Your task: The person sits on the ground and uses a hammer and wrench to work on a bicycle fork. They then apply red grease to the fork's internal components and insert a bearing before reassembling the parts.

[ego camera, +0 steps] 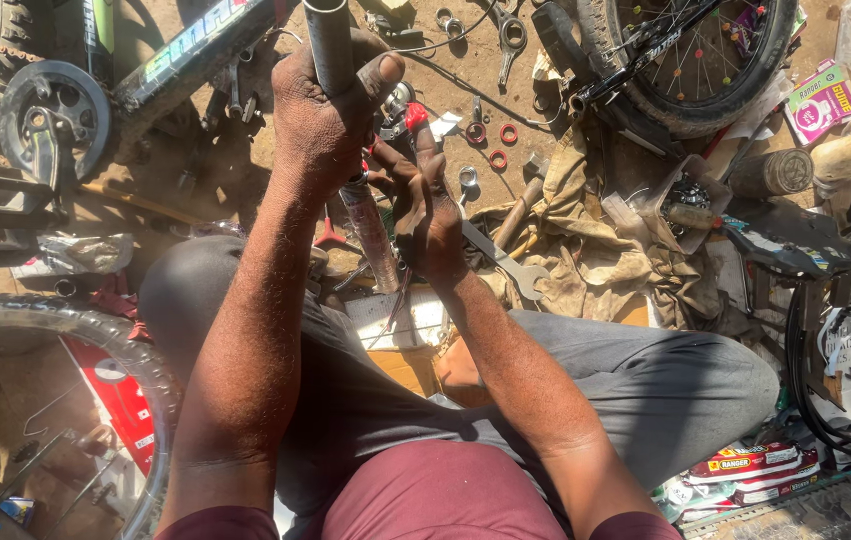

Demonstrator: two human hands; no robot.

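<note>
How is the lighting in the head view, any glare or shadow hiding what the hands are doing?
Head view: hard sunlight, deep shadows. The left hand gripping the metal tube is brightly lit; the right hand is partly in shade, so what its fingers hold is hard to make out. Glare washes out the wheel rim at lower left. Edges show slight wide-angle bending; focus is sharp overall.

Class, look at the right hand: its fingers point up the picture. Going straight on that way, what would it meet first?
Probably the red-tipped tool right at the right hand's fingertips, then the red rings on the dirt; depth is unclear.
</note>
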